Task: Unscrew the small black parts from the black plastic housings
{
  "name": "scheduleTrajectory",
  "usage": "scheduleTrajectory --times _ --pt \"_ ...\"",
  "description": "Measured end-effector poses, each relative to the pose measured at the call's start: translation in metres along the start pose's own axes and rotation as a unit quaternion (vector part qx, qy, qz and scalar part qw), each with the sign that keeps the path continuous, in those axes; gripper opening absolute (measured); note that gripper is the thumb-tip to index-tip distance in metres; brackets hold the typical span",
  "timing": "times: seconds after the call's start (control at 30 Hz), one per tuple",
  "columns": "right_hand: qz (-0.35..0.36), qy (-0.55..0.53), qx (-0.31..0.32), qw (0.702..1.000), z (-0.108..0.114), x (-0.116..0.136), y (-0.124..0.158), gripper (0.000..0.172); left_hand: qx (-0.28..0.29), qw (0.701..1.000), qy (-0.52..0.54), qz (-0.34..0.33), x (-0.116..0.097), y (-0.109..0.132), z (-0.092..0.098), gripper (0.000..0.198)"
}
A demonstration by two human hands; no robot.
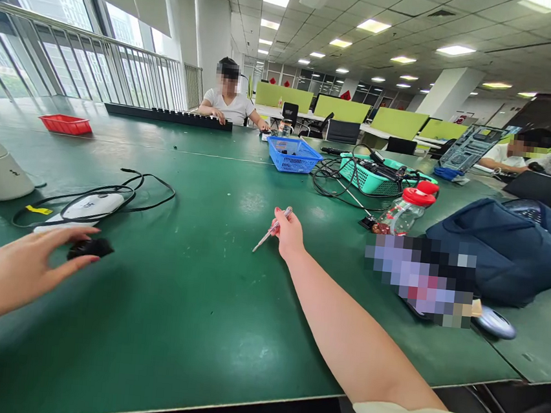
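My left hand is at the left, its thumb and fingers closed around a small black object whose kind I cannot make out. Just beyond it lies a white power bank-like device with a black cable looped over it. Farther out, over the middle of the table, my right hand grips a slim screwdriver with a clear handle. Its thin shaft slants down to the left, and whether the tip touches the green table cannot be told.
Ahead stand a red tray, a blue basket and a green basket with tangled cables. A red-lidded jar, a dark blue bag and a computer mouse lie right. A person sits opposite.
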State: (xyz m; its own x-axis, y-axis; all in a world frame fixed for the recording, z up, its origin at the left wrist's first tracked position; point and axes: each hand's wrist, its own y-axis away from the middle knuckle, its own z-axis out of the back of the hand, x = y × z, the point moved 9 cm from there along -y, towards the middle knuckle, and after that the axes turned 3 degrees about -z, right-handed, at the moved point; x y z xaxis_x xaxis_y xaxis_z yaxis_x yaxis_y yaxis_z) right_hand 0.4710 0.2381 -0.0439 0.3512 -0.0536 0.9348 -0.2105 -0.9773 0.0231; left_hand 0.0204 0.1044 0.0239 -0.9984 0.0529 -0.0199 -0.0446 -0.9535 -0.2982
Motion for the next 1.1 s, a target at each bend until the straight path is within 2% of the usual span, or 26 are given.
scheduleTrajectory --times 0.1,0.17,0.23,0.33,0.43,0.57,0.67,0.77,0.9,1.1 --pt "-0.03 -0.011 0.002 0.999 0.0 -0.005 -0.003 0.042 0.069 0.988 0.078 -0.109 -0.083 -0.001 0.001 0.063" --pt "-0.061 -0.022 -0.001 0.998 0.001 -0.008 -0.004 0.044 0.107 0.97 0.127 -0.177 -0.14 -0.002 0.001 0.057" --pt "-0.092 -0.035 0.025 0.995 -0.001 -0.009 -0.003 0.045 0.145 0.953 0.16 -0.214 -0.19 -0.008 -0.003 0.052" --pt "-0.12 -0.073 0.078 0.987 -0.003 -0.007 0.003 0.055 0.166 0.943 0.191 -0.214 -0.246 -0.024 -0.013 0.052" --pt "-0.103 -0.104 0.085 0.986 0.002 0.0 0.009 0.066 0.151 0.935 0.231 -0.221 -0.283 -0.039 -0.028 0.053" --pt "-0.071 -0.066 0.083 0.992 0.006 0.004 0.013 0.071 0.131 0.921 0.289 -0.224 -0.294 -0.047 -0.047 0.05" --pt "-0.055 -0.052 0.074 0.994 0.009 0.006 0.012 0.068 0.14 0.907 0.331 -0.22 -0.29 -0.047 -0.057 0.052" --pt "-0.044 -0.058 0.076 0.994 0.01 0.007 0.009 0.064 0.149 0.895 0.378 -0.183 -0.281 -0.049 -0.062 0.055" --pt "-0.033 -0.064 0.096 0.993 0.008 0.009 0.011 0.061 0.133 0.903 0.376 -0.163 -0.274 -0.054 -0.065 0.059" --pt "0.018 0.002 0.111 0.994 0.004 0.022 0.022 0.057 0.127 0.907 0.341 -0.21 -0.279 -0.053 -0.063 0.033"
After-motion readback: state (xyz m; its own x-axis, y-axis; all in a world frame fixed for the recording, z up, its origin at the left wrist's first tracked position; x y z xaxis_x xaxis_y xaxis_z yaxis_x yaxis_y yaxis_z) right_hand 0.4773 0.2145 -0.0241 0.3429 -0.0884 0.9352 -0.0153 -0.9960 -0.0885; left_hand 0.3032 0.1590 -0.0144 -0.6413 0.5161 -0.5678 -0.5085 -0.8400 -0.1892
